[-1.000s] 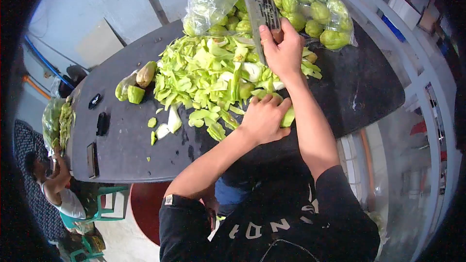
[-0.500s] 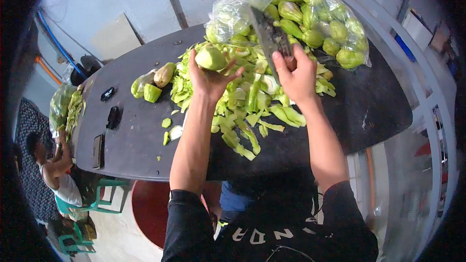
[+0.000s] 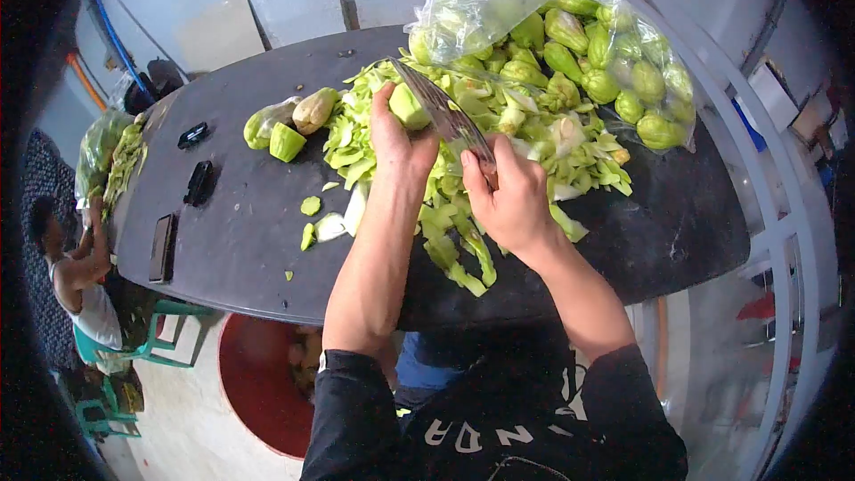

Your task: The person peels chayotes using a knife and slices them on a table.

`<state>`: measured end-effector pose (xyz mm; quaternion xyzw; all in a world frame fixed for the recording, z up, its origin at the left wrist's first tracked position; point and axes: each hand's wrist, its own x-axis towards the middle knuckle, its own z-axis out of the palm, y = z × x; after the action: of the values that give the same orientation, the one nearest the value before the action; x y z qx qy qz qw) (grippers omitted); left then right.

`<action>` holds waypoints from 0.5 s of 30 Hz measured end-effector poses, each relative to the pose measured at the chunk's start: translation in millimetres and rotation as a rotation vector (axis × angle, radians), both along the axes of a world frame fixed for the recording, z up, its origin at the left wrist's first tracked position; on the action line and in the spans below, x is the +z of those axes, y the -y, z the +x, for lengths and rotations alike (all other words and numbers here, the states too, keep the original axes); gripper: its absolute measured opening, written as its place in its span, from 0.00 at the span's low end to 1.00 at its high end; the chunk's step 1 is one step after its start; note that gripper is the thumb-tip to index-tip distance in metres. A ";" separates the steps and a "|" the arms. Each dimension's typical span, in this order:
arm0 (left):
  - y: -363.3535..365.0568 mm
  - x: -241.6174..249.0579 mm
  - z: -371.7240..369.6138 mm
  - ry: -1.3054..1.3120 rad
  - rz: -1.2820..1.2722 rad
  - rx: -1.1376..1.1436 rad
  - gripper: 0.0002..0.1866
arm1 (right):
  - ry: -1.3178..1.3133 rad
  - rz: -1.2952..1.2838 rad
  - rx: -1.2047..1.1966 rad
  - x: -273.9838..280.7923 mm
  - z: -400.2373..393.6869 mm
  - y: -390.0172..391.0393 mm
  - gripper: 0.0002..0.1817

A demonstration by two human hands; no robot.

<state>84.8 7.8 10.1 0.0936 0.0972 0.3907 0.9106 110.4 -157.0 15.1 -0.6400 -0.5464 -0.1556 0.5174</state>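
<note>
My left hand (image 3: 398,138) is wrapped round a pale green, peeled chayote (image 3: 409,107), holding it above the pile. In my right hand (image 3: 509,191) is a knife (image 3: 443,111) with a broad, dark blade, gripped by its handle. The blade slants up to the left and lies across the right side of the chayote; whether it cuts in cannot be made out. Beneath both hands spreads a heap of green peelings (image 3: 356,138). A clear plastic bag (image 3: 485,4) full of whole chayotes (image 3: 565,28) lies just beyond the heap.
Several chayotes (image 3: 287,142) sit left of the peelings on the dark table (image 3: 240,205). Small black objects (image 3: 198,183) and a phone-like slab (image 3: 163,248) lie near its left end. Below stands a red tub (image 3: 258,383). Another person (image 3: 85,285) sits at far left; metal railings (image 3: 775,240) rise at right.
The knife has come down and left from a raised position to the chayote. My left hand has turned with the chayote, and the view has shifted slightly.
</note>
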 end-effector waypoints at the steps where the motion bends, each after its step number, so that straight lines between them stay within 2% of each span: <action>1: 5.6 5.0 -1.9 -0.027 0.020 0.040 0.15 | 0.006 0.010 -0.005 -3.5 -0.2 -1.5 0.07; 9: 11.6 4.7 -2.3 -0.008 0.047 0.047 0.13 | -0.034 -0.035 -0.003 -8.8 -0.6 -1.7 0.07; 15: 7.7 4.3 -1.9 0.014 0.000 0.066 0.11 | -0.008 0.089 -0.005 -0.1 -6.5 0.6 0.06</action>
<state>82.9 0.1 14.4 0.0876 0.0940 0.4213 0.8977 103.9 -157.6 15.0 -0.6185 -0.5353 -0.1782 0.5470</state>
